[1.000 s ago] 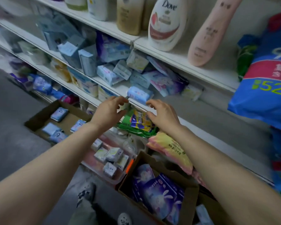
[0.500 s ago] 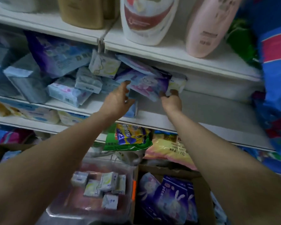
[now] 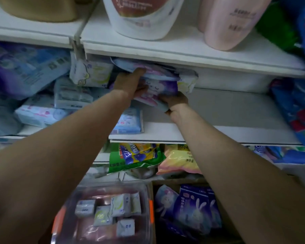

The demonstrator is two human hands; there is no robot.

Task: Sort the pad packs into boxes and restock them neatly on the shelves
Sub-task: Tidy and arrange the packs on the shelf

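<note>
Now both hands grasp the soft purple-and-pink pad pack with a sleeping face [image 3: 158, 88] at upper centre: the left hand [image 3: 130, 83] clasps its left end, the right hand [image 3: 176, 101], probably curled under, holds the lower right. Its long axis runs left to right, between the hands.
</note>
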